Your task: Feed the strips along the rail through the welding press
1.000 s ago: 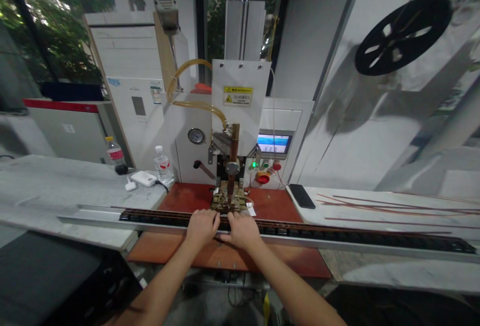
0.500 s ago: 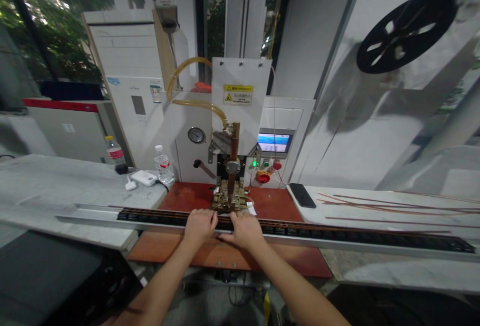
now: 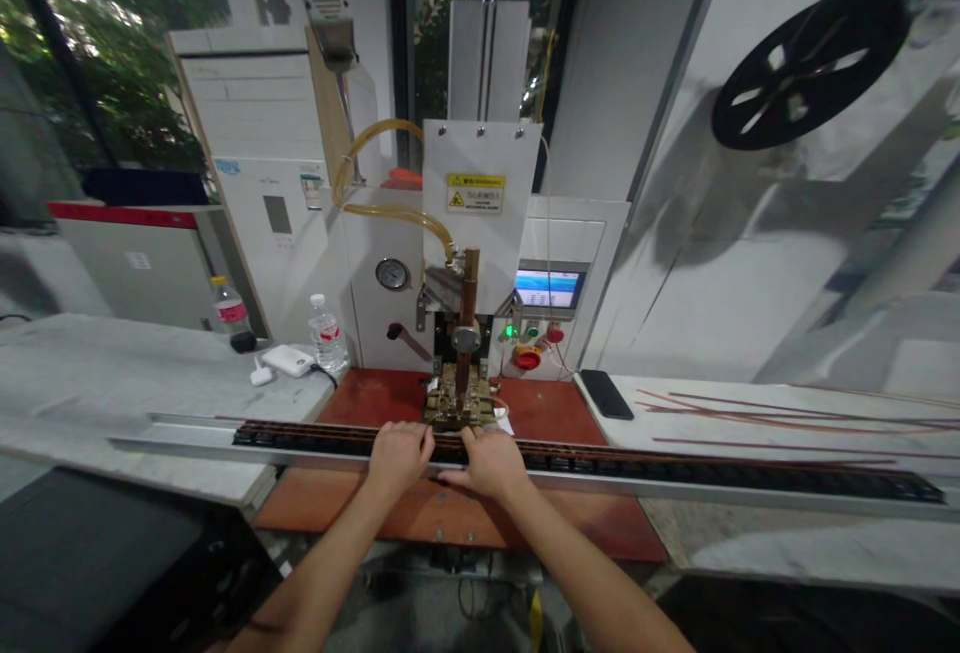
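Note:
A long metal rail (image 3: pixel 675 488) carrying a black and copper strip (image 3: pixel 300 433) runs across the bench from left to right. My left hand (image 3: pixel 399 455) and my right hand (image 3: pixel 489 461) rest side by side on the strip and rail, fingers pressed down on it. They sit just in front of the brass fixture (image 3: pixel 457 403) under the copper electrode (image 3: pixel 469 318) of a white press machine (image 3: pixel 480 203). Whether the fingers grip the strip or only press on it is unclear.
A black phone (image 3: pixel 604 393) lies right of the machine. Loose copper rods (image 3: pixel 787 418) lie on the right bench. Two water bottles (image 3: pixel 326 331), a white charger (image 3: pixel 287 360), the machine's touchscreen (image 3: pixel 547 288) and red buttons (image 3: pixel 526 356) stand behind. A black reel (image 3: pixel 806 68) hangs upper right.
The rail and strip have slid slightly to the left under my hands. My hands stay in nearly the same place.

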`<state>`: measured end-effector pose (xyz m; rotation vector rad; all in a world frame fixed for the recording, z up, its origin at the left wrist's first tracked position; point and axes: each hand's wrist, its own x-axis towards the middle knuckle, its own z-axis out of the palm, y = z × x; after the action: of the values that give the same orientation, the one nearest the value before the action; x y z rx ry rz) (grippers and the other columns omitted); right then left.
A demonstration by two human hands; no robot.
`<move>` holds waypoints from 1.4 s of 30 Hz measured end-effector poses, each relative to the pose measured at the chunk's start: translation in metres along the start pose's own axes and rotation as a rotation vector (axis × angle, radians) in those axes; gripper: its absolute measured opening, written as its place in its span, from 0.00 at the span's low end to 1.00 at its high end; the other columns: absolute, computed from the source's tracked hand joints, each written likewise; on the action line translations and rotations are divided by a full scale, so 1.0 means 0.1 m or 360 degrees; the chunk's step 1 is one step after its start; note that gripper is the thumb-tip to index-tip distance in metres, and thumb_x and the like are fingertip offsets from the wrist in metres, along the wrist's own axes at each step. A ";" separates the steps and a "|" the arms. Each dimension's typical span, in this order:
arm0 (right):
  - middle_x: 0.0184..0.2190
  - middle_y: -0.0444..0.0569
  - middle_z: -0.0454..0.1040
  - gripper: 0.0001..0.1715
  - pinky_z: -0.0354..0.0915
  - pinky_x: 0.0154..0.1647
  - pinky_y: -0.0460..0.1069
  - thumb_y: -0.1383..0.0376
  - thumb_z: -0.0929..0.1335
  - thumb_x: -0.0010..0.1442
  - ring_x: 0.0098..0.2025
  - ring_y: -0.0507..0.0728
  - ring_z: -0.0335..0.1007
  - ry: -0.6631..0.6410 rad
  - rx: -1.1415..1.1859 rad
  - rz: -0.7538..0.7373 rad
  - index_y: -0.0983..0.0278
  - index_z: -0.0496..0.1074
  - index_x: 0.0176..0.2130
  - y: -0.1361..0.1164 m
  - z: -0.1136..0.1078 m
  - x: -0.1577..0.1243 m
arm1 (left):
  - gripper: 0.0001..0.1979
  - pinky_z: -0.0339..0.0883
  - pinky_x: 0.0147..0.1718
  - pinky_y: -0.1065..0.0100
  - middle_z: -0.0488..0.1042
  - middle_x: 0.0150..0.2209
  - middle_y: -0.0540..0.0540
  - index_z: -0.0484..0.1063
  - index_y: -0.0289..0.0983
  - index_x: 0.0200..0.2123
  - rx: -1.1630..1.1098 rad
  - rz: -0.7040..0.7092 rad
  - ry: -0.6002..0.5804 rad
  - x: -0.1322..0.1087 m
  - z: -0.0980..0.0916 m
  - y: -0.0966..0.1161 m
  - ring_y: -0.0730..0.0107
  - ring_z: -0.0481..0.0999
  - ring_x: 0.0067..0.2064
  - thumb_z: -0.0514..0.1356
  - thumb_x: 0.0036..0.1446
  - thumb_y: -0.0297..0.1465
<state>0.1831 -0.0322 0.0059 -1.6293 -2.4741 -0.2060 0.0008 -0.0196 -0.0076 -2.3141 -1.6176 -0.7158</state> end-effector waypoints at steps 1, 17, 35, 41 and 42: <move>0.35 0.56 0.73 0.40 0.61 0.39 0.53 0.33 0.59 0.48 0.38 0.62 0.70 0.0002 0.0002 0.0002 0.64 0.67 0.39 0.00 0.01 0.00 | 0.21 0.57 0.35 0.63 0.76 0.28 0.42 0.74 0.36 0.29 0.0004 0.0004 -0.0001 0.00 0.00 0.00 0.65 0.72 0.32 0.44 0.61 0.36; 0.36 0.54 0.72 0.37 0.60 0.39 0.52 0.36 0.64 0.47 0.39 0.62 0.69 -0.0028 0.0032 -0.0036 0.63 0.66 0.41 -0.05 -0.02 0.01 | 0.19 0.56 0.35 0.64 0.76 0.28 0.43 0.73 0.37 0.28 0.0049 0.0032 -0.0025 -0.03 -0.01 -0.10 0.65 0.72 0.31 0.46 0.61 0.36; 0.41 0.54 0.70 0.41 0.61 0.40 0.53 0.33 0.62 0.45 0.42 0.62 0.68 -0.0035 0.0037 0.0007 0.62 0.65 0.43 0.03 -0.04 -0.02 | 0.19 0.56 0.34 0.63 0.76 0.28 0.44 0.74 0.37 0.28 0.0017 0.0093 0.0013 -0.03 0.00 -0.14 0.65 0.72 0.30 0.46 0.61 0.35; 0.36 0.55 0.72 0.41 0.61 0.39 0.53 0.33 0.60 0.46 0.39 0.62 0.69 -0.0031 -0.0004 0.0102 0.63 0.66 0.41 -0.02 -0.02 -0.05 | 0.20 0.56 0.34 0.64 0.76 0.28 0.44 0.74 0.37 0.27 -0.0018 0.0085 0.0014 -0.04 0.01 -0.17 0.66 0.72 0.30 0.46 0.61 0.35; 0.36 0.55 0.72 0.41 0.61 0.39 0.53 0.32 0.60 0.46 0.39 0.62 0.69 -0.0016 -0.0006 0.0099 0.63 0.66 0.41 -0.03 -0.02 -0.05 | 0.20 0.56 0.34 0.64 0.76 0.28 0.44 0.74 0.37 0.27 -0.0025 0.0082 0.0020 -0.04 0.00 -0.18 0.66 0.72 0.31 0.46 0.61 0.35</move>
<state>0.1825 -0.0378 0.0063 -1.7104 -2.4275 -0.1944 -0.0165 -0.0166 -0.0116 -2.3485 -1.5466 -0.7324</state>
